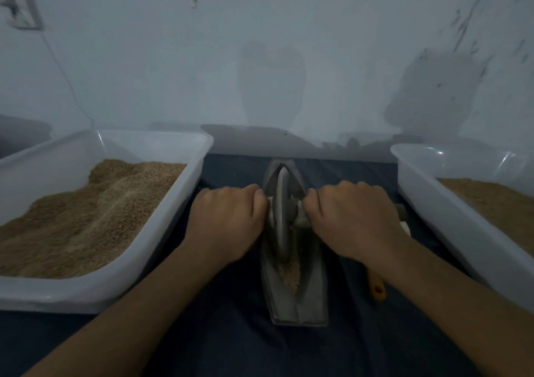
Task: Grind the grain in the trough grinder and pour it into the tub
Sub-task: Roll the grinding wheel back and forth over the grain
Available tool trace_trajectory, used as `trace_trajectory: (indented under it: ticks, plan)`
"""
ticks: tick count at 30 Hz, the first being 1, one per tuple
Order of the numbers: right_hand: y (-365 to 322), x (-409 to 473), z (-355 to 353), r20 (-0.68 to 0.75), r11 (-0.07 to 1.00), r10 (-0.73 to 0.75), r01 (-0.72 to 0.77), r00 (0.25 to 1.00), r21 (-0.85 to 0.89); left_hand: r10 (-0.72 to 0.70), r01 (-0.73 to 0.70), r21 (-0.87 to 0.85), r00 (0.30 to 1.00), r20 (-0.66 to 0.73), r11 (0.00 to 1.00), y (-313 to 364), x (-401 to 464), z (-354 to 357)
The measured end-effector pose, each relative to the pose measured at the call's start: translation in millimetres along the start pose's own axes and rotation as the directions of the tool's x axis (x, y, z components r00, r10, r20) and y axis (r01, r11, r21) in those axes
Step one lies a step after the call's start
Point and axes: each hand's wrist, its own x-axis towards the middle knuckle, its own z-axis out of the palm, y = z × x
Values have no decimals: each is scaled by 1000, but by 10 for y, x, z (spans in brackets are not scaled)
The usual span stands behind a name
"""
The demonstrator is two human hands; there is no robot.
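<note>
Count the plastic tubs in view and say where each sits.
2. One tub left of the trough grinder, one tub right of it, cut off by the frame; both hold grain. Others may lie out of view.

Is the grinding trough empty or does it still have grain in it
Not empty. The trough still holds a strip of pale grain in its groove, on the near side of the wheel.

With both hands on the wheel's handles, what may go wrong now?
1. The left hand and right hand grip very near the grinding wheel, so fingers might get pinched against the trough.
2. Ground grain lies heaped at the near end; a long stroke may push it onto the dark cloth.
3. The orange-handled tool lies under the right forearm and could be knocked.
</note>
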Motion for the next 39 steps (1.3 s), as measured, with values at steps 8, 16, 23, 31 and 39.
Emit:
trace_trajectory:
  ticks: [8,16,23,31,39]
  plan:
    - [470,901,624,461,959,23,-150,887,241,-224,210,144,970,90,967,-59,877,250]
    - [162,93,257,25,997,-4,2,1000,74,-33,37,126,999,-34,991,58,120,-36]
    - [29,-234,51,-85,980,96,-80,992,182,-34,33,-9,985,-171,999,71,-111,-102]
    - [431,855,525,494,973,-16,-100,869,207,-60,33,233,992,111,972,-115,692,243]
    - [245,366,343,220,1000,23,-25,975,8,-42,30,182,997,62,983,26,321,0]
